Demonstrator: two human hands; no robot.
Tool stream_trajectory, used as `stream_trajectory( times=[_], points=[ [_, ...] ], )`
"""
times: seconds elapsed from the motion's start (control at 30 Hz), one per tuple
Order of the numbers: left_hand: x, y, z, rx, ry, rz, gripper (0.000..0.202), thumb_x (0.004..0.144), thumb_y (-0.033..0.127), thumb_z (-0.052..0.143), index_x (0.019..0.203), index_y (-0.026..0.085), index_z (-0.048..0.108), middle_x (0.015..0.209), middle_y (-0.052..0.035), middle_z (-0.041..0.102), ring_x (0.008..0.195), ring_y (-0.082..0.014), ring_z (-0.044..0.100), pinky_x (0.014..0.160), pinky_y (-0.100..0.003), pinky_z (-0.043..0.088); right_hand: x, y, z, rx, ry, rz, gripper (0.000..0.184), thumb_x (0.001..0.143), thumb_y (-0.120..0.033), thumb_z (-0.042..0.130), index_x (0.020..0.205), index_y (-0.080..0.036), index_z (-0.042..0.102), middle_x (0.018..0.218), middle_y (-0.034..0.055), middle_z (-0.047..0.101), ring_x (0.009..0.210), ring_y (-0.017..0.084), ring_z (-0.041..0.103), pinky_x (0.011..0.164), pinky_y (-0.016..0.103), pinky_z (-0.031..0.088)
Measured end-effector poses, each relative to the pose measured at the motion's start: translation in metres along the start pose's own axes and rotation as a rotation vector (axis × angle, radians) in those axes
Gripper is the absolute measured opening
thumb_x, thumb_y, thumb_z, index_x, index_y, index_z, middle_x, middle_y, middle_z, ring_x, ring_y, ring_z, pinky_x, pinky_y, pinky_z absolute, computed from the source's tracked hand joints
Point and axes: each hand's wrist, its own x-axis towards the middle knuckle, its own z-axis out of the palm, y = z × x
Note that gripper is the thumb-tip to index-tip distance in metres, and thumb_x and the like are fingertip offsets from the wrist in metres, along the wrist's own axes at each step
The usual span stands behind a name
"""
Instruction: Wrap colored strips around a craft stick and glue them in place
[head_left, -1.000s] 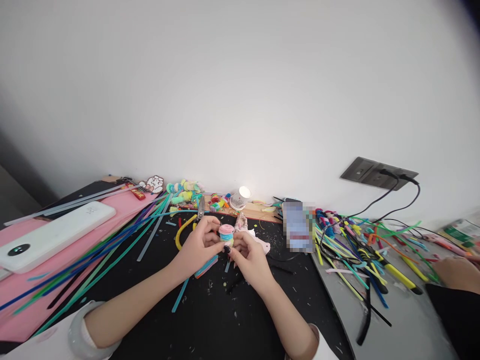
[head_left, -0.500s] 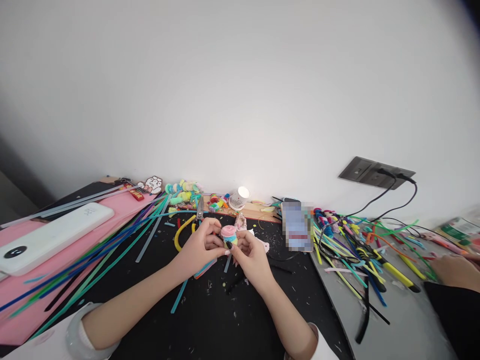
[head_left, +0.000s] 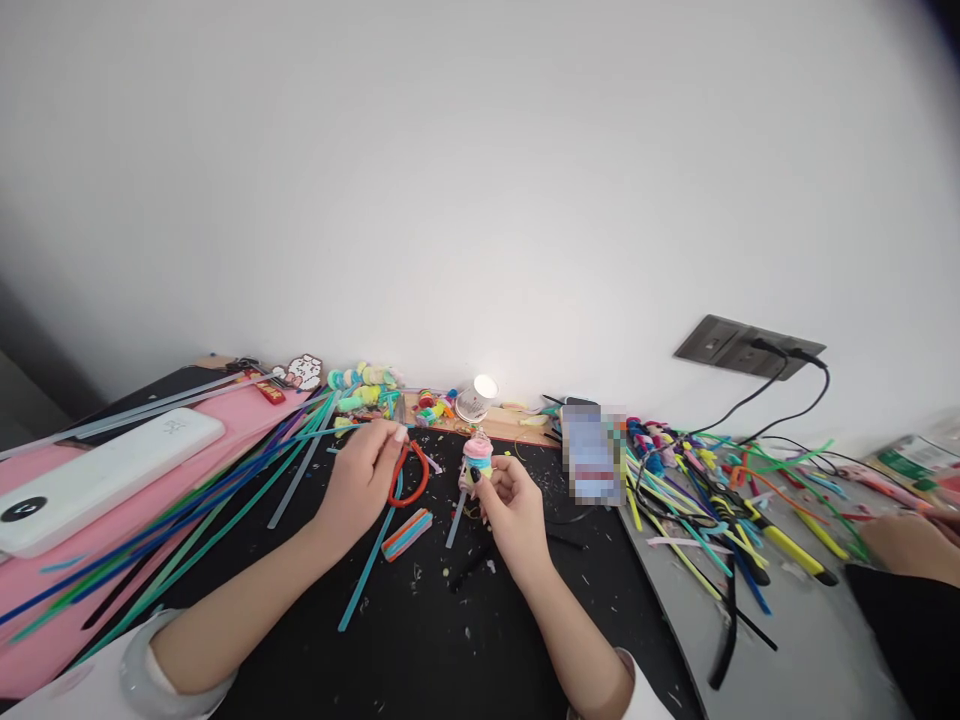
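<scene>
My right hand (head_left: 517,510) holds a small bundle of coiled pipe cleaner (head_left: 478,455), pink on top with blue and yellow bands below, pinched between thumb and fingers. To its left, my left hand (head_left: 364,475) is closed with fingertips on the scissors (head_left: 409,478), whose red handle loop hangs beside the fingers. Part of the blades shows behind the hand. A striped orange, white and blue pipe-cleaner piece (head_left: 407,534) lies on the black mat between the hands. Near it is a loose blue strip (head_left: 366,580).
A white paper cup (head_left: 475,402) stands by the wall. The phone (head_left: 592,455) leans right of it. Pipe cleaners and yellow-handled pliers (head_left: 791,545) crowd the grey surface. At left lie a white power bank (head_left: 112,480) and long strips. Another person's hand (head_left: 911,545) is at far right.
My left hand has left the coiled bundle and moved left to the scissors, whose handles have shifted. My right hand keeps the bundle, now slightly farther right. The striped piece is more exposed.
</scene>
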Motion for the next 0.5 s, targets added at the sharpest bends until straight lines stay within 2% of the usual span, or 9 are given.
stream_trajectory(
  times=[0.1,0.2,0.3,0.37,0.5],
  points=[
    [0.012,-0.017,-0.007,0.184,0.115,0.113,0.022,0.096,0.026,0.037,0.084,0.021,0.054,0.090,-0.0080,0.065,0.090,-0.0242,0.058,0.082,-0.037,0.046,0.000,0.001,0.000,-0.013,0.001,0.005,0.020,0.081,-0.034,0.062,0.091,-0.018,0.056,0.061,-0.0054,0.050,0.051,0.011,0.045,0.047,0.022,0.038],
    [0.024,-0.035,-0.016,0.326,0.133,0.127,0.023,0.094,0.027,0.039,0.075,0.023,0.052,0.090,-0.0077,0.066,0.094,-0.0244,0.060,0.087,-0.038,0.044,0.000,0.001,0.000,-0.028,0.000,0.010,0.021,0.081,-0.036,0.062,0.091,-0.018,0.056,0.062,-0.0044,0.051,0.052,0.011,0.045,0.047,0.022,0.038],
    [0.033,-0.046,-0.026,0.469,0.119,0.061,0.024,0.095,0.026,0.036,0.075,0.022,0.050,0.094,-0.0087,0.066,0.096,-0.0242,0.060,0.085,-0.036,0.044,0.000,0.001,-0.001,-0.038,0.000,0.012,0.021,0.081,-0.036,0.061,0.090,-0.019,0.055,0.062,-0.0042,0.051,0.052,0.012,0.045,0.047,0.023,0.038],
    [0.036,-0.048,-0.033,0.620,0.073,-0.032,0.026,0.096,0.026,0.033,0.077,0.021,0.051,0.092,-0.0097,0.066,0.091,-0.0243,0.060,0.079,-0.034,0.044,0.000,0.000,-0.001,-0.039,0.003,0.016,0.020,0.081,-0.036,0.061,0.090,-0.019,0.055,0.061,-0.0043,0.051,0.051,0.012,0.045,0.046,0.023,0.038],
    [0.039,-0.048,-0.046,0.722,0.050,-0.135,0.032,0.097,0.024,0.026,0.084,0.016,0.054,0.088,-0.0153,0.064,0.090,-0.0301,0.059,0.071,-0.038,0.042,0.000,-0.002,-0.001,-0.036,-0.003,0.020,0.020,0.079,-0.036,0.063,0.088,-0.020,0.055,0.061,-0.0038,0.054,0.050,0.012,0.046,0.045,0.022,0.037]
  ],
)
